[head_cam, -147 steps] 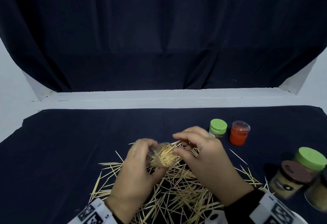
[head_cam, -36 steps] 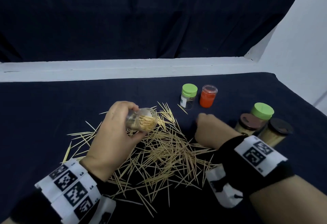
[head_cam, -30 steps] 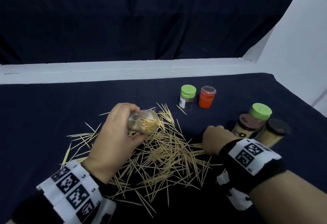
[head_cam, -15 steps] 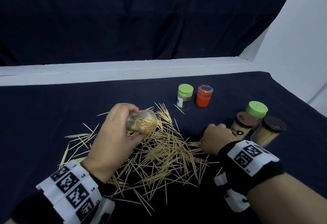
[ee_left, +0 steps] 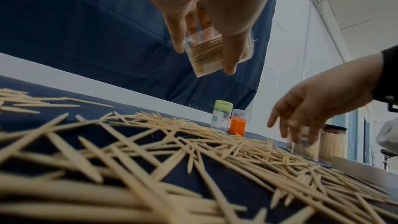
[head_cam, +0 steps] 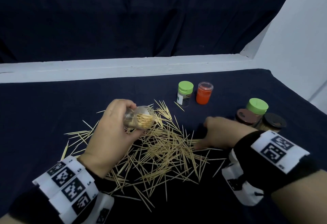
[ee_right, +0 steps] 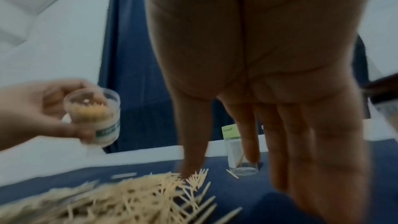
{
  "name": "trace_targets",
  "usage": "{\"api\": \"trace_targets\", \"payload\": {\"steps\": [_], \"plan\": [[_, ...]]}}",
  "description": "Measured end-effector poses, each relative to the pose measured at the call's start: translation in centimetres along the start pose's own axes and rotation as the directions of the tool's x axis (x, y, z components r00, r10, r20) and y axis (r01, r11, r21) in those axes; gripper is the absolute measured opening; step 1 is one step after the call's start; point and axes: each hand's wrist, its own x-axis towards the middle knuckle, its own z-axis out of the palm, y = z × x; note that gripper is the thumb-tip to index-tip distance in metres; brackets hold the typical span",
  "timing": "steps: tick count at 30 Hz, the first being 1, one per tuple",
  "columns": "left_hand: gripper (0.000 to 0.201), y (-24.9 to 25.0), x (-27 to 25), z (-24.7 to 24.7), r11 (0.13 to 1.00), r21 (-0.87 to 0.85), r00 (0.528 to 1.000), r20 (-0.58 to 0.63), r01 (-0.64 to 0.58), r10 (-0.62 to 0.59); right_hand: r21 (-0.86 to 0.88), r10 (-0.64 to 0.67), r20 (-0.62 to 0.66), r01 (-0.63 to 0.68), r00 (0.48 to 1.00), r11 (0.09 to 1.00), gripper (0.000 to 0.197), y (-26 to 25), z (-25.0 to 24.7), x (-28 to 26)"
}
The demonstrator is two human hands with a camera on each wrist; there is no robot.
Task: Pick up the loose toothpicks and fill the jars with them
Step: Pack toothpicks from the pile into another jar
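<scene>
Over dark cloth [head_cam: 53, 108], hands [head_cam: 219, 133] apart.

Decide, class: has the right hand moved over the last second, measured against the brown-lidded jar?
Yes. The right hand has left the brown-lidded jar and reached left, fingers open, onto the loose toothpicks.

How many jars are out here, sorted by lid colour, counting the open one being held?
Green-lidded jars: 2
Clear-lidded orange jar: 1
Brown-lidded jar: 1
Black-lidded jar: 1
Open jar, no lid, held in the left hand: 1
Total: 6 jars
</scene>
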Motion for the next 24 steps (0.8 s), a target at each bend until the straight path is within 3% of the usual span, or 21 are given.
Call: {"api": "trace_targets", "payload": {"steps": [3, 5, 10, 14, 17, 20, 22, 24], "plan": [[0.054, -0.3, -0.1, -0.7, 0.999, -0.028, 0.999, -0.023, 0.039, -0.040, -0.146, 0.049, 0.158, -0.025, 0.986, 0.989, 0.055, -1.0, 1.2, -1.2], [0.054, -0.6, -0.4, -1.4, 0.997, -0.046, 0.996, -0.048, 0.066, -0.069, -0.113, 0.031, 0.168, -0.012, 0.985, 0.993, 0.042, -2.0, 2.0, -1.1], [0.054, -1.3, -1.8, -3.3, 0.995, -0.011, 0.993, -0.058, 0.100, -0.100, -0.012, -0.154, -0.030, 0.153, 0.988, 0.988, 0.024, -4.8, 3.9, 2.0], [0.055, -1.8, -2.7, -4.6, 0.994, 0.027, 0.993, -0.045, 0.109, -0.108, 0.245, -0.130, -0.124, 0.157, 0.984, 0.957, 0.038, -5.2, 2.5, 2.9], [0.056, -2.1, -3.1, -5.2, 0.991, 0.038, 0.991, -0.039, 0.126, -0.124, 0.392, -0.095, -0.190, 0.164, 0.977, 0.905, 0.023, -3.4, 0.7, 2.3], [0.055, -2.2, -3.1, -5.3, 0.991, 0.034, 0.991, -0.048, 0.130, -0.129, 0.103, -0.029, -0.167, 0.047, 0.985, 0.994, 0.029, -1.5, 0.4, 0.4], [0.056, -2.3, -3.0, -5.3, 0.992, 0.035, 0.991, -0.046, 0.124, -0.123, -0.140, 0.025, -0.051, -0.032, 0.998, 0.990, 0.042, -1.0, 1.3, -0.9], [0.056, -2.4, -3.0, -5.2, 0.992, 0.033, 0.991, -0.043, 0.125, -0.123, -0.250, 0.061, 0.085, -0.038, 0.995, 0.967, 0.044, -1.2, 2.8, -1.7]]}}
